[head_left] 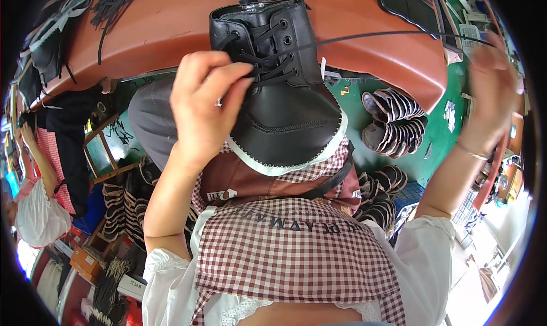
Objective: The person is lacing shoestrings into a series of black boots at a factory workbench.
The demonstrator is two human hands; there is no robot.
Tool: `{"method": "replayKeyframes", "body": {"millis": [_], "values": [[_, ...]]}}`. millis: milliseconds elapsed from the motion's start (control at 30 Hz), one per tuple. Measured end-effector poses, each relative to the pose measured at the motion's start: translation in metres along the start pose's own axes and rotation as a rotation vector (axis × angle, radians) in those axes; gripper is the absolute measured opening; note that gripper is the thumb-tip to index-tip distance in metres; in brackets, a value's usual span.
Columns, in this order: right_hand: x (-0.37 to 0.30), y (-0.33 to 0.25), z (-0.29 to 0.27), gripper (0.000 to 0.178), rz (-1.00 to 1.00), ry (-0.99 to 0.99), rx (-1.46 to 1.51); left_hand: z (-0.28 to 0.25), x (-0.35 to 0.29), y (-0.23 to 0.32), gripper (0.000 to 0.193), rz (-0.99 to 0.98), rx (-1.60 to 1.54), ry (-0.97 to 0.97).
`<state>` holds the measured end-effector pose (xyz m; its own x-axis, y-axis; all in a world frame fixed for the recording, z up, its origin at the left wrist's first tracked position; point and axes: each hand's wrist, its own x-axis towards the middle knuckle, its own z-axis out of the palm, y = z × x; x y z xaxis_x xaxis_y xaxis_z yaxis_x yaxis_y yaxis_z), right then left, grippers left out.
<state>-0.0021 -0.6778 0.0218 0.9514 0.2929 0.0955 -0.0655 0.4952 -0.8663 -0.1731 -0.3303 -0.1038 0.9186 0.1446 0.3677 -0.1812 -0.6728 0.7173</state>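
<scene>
A black leather boot upper (pixel 290 118) with a pale zigzag-stitched lower edge lies over the bench edge, toe part toward me. Its black shoelace (pixel 387 33) crosses between the eyelets and stretches out to the right. My right hand (pixel 491 92), raised far to the right and blurred by motion, holds the lace's outer end. Beside the lacing, my left hand (pixel 202 98) has thumb and forefinger drawn close together at the crossed laces. Whatever lies between those fingertips is hidden.
The brown padded bench (pixel 154 27) spans the far side, with a bundle of black laces (pixel 114 4) at its left. Stacked shoe pieces (pixel 396 122) stand on the green floor at right. Another person (pixel 43 195) works at far left. An orange-brown box (pixel 85 263) sits lower left.
</scene>
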Motion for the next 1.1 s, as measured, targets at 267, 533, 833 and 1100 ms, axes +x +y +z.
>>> {"method": "replayKeyframes", "body": {"millis": [267,533,833,1100], "values": [[-0.002,0.088,0.020,0.023,0.115,-0.060,-0.116,-0.026,0.004,0.004,0.012,-0.088,0.089,-0.054],[-0.006,0.037,0.007,0.013,-0.153,0.109,0.210,-0.001,0.041,0.003,0.018,0.036,-0.059,-0.018],[-0.035,0.163,0.083,0.009,-0.068,-0.157,-0.932,0.014,0.072,0.010,0.023,0.040,0.271,-0.147],[-0.041,0.188,0.091,0.009,-0.340,-0.065,-0.960,0.023,0.049,0.014,0.020,0.234,0.276,0.009]]}}
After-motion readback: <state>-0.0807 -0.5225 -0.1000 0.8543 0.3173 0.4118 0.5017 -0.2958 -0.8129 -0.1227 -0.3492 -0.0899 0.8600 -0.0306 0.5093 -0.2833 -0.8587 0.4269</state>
